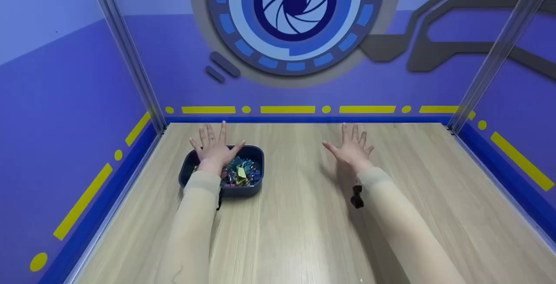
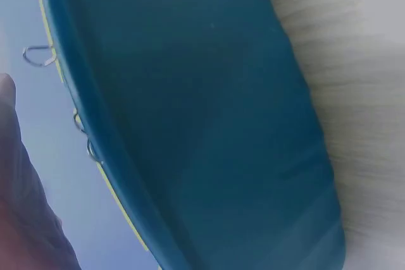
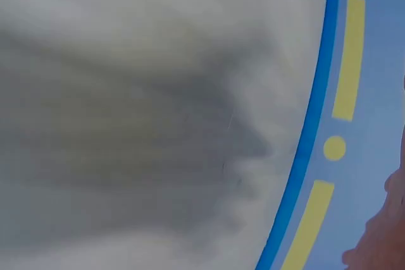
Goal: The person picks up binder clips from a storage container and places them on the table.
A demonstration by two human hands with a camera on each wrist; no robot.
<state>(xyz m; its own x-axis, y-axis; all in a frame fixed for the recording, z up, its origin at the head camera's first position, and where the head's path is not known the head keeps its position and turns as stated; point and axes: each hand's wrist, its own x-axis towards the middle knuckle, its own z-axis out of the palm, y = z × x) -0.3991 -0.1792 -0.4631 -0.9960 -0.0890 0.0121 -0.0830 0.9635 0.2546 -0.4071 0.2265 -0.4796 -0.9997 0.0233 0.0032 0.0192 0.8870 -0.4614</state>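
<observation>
My left grip (image 1: 213, 152) hangs splayed over a bin (image 1: 243, 192) of shiny bits (image 1: 241, 174), my right grip (image 1: 352, 151) likewise splayed above the table (image 1: 295, 223).

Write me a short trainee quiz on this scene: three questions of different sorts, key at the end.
1. True or false: the right hand has its fingers spread and holds nothing.

2. Multiple choice: which hand overlaps the dark blue bin in the head view?
a) left
b) right
c) neither

3. Fill in the blank: the bin stands on a tabletop with a ____-grain look.

Key:
1. True.
2. a: the left hand, its fingers spread, covers part of the bin and of the shiny pieces in it.
3. wood
</observation>
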